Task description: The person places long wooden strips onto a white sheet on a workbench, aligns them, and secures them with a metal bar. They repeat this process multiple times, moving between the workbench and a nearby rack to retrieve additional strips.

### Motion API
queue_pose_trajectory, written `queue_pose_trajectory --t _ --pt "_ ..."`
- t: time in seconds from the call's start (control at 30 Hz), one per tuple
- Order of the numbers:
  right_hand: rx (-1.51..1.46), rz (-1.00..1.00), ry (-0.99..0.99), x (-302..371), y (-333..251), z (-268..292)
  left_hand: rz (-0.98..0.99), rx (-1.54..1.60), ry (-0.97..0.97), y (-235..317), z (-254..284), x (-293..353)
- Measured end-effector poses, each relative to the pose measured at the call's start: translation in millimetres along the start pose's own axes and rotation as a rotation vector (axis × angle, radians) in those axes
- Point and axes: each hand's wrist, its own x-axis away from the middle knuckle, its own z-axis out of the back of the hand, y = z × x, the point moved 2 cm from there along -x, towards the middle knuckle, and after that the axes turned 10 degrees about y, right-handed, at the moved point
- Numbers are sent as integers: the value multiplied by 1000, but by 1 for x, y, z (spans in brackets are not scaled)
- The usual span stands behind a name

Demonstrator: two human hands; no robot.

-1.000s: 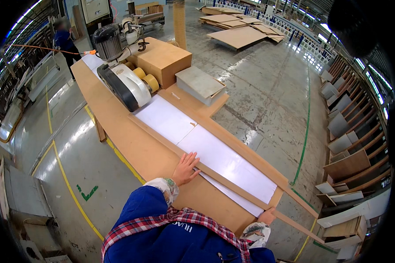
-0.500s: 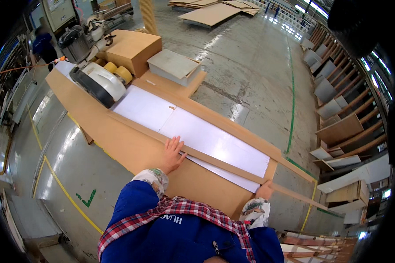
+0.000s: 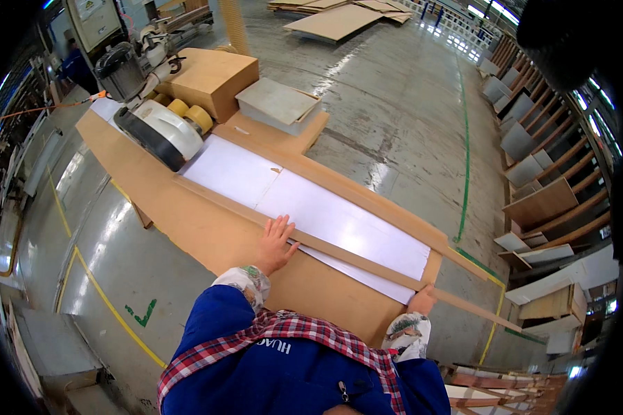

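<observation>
1. Brown wooden strip [image 3: 356, 261] lies lengthwise on the table [image 3: 187, 225], over a white panel [image 3: 318, 214] that shows along both its sides.
2. Left hand [image 3: 277, 244] rests flat across the strip, fingers extended and slightly spread.
3. Right hand [image 3: 421, 299] touches the strip near the table's end; its fingers are partly hidden, so I cannot tell whether they pinch it.
4. Beyond the left hand, a roller feeder [image 3: 163, 131] stands over the panel.
</observation>
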Motion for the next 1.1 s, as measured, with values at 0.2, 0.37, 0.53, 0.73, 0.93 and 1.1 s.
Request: queue_pose_trajectory --t 0.2,0.37,0.53,0.73,0.93,1.1 --pt "-50 44 -3 18 -17 23 -17 -11 6 1 -2 0" --pt "-70 13 45 12 -11 18 -26 6 11 4 -1 -3" --pt "-50 -33 27 14 -16 21 -34 18 29 3 -4 -2" --pt "-125 28 84 -3 4 2 -48 38 46 6 -2 -3" --pt "-98 26 90 1 0 2 -49 52 70 3 -2 -1" --pt "-22 -36 47 16 -17 20 -44 41 64 1 -3 0"
